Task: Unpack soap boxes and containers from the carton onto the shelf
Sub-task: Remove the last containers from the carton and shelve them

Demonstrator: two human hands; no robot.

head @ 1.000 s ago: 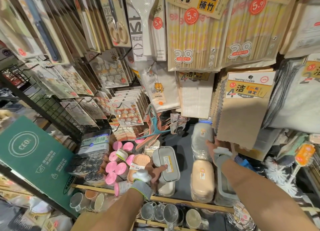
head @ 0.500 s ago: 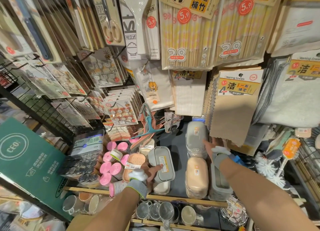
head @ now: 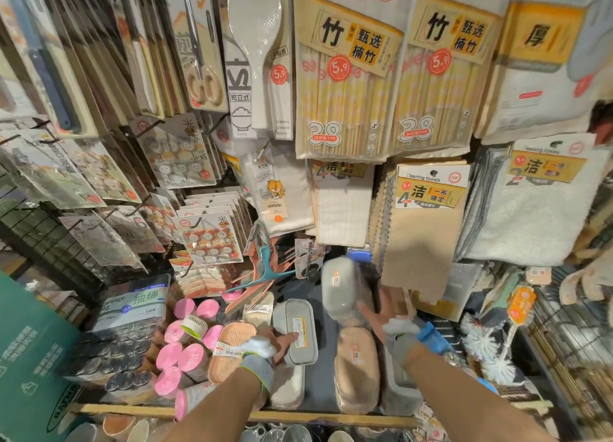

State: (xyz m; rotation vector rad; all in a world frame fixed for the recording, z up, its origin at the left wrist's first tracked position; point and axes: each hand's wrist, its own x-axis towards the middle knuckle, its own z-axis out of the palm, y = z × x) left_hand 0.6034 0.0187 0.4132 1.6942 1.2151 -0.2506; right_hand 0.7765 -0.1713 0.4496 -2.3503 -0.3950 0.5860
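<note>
Head view: left grip [head: 281,341] flat on soap box [head: 303,347], right grip [head: 381,312] spread beside container [head: 341,285], bare shelf [head: 326,352] between.

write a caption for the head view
Left hand touches a grey soap box; right hand rests against a grey container on the shelf

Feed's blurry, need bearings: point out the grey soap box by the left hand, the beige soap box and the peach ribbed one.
Grey soap box [head: 300,314]: head view, lid's far half.
Beige soap box [head: 356,372]: head view, lid centre.
Peach ribbed soap box [head: 232,339]: head view, ribbed top.
</note>
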